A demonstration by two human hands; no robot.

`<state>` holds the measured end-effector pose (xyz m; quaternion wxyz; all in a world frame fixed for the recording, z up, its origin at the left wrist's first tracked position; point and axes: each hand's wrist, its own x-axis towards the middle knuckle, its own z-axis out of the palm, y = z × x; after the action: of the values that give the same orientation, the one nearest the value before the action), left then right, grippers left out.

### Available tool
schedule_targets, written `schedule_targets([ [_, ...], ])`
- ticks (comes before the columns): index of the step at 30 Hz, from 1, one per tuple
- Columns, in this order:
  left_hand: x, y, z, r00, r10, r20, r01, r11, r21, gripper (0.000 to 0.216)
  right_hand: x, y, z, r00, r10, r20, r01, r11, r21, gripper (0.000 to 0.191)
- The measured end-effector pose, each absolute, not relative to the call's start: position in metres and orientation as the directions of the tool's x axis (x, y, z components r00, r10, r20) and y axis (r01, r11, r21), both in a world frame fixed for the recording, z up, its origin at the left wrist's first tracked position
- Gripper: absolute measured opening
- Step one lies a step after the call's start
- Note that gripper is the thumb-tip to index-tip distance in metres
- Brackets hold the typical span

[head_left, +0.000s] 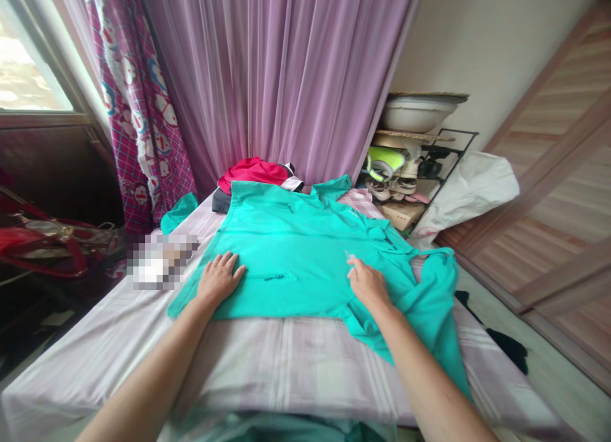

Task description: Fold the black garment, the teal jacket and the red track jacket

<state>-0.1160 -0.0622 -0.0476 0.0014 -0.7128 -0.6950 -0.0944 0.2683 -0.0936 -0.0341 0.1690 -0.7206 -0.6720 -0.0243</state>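
A turquoise zip jacket point(267, 251) lies spread front side up, its hem to the left and its collar and sleeves to the right. My left hand point(220, 276) rests flat on it near the hem, fingers stretched out. On the chest part, my right hand point(368, 283) has its fingers curled together against the cloth, beside a small pale mark. A zipped pocket point(277, 277) shows between the hands. One sleeve point(436, 302) trails toward me on the right, partly behind my right forearm.
The bed point(286, 359) has a pale checked sheet. Red and dark clothes point(255, 172) are piled behind the jacket, before a purple curtain point(286, 79). On the right stand a shoe rack point(446, 175) and a white bag point(472, 191). A blurred patch covers something at left.
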Motion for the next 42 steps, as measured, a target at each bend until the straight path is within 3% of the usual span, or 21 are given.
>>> schedule_targets([
  [5, -0.1, -0.054, -0.031, 0.074, 0.991, 0.114, 0.996, -0.079, 0.046, 0.055, 0.237, -0.048, 0.003, -0.129, 0.952, 0.279, 0.942, 0.206, -0.266, 0.034],
  [10, -0.047, -0.042, -0.026, 0.278, 0.944, 0.178, 0.95, -0.297, 0.095, 0.054, 0.197, -0.009, -0.006, -0.231, 0.942, 0.244, 0.862, 0.314, -0.398, 0.036],
  [15, -0.019, -0.032, -0.044, 0.461, 0.87, 0.176, 0.866, -0.484, 0.124, 0.056, 0.202, 0.002, -0.046, -0.142, 0.937, 0.318, 0.848, 0.281, -0.449, 0.039],
  [18, -0.021, -0.03, -0.056, 0.463, 0.869, 0.176, 0.863, -0.487, 0.133, 0.056, 0.213, 0.001, -0.059, -0.078, 0.928, 0.364, 0.848, 0.254, -0.465, 0.041],
  [25, -0.027, -0.03, -0.067, 0.482, 0.838, 0.257, 0.842, -0.524, 0.131, 0.055, 0.216, -0.002, -0.053, -0.164, 0.953, 0.254, 0.769, 0.285, -0.573, 0.038],
  [32, -0.027, -0.031, -0.063, 0.489, 0.841, 0.23, 0.84, -0.525, 0.135, 0.056, 0.222, 0.001, -0.052, -0.116, 0.953, 0.278, 0.73, 0.272, -0.627, 0.039],
  [37, -0.028, -0.031, -0.063, 0.49, 0.84, 0.232, 0.839, -0.527, 0.136, 0.056, 0.229, 0.003, -0.054, 0.017, 0.947, 0.321, 0.807, 0.176, -0.563, 0.038],
  [42, -0.028, -0.03, -0.063, 0.488, 0.841, 0.234, 0.841, -0.525, 0.134, 0.056, 0.23, 0.002, -0.053, 0.031, 0.945, 0.326, 0.849, 0.147, -0.508, 0.037],
])
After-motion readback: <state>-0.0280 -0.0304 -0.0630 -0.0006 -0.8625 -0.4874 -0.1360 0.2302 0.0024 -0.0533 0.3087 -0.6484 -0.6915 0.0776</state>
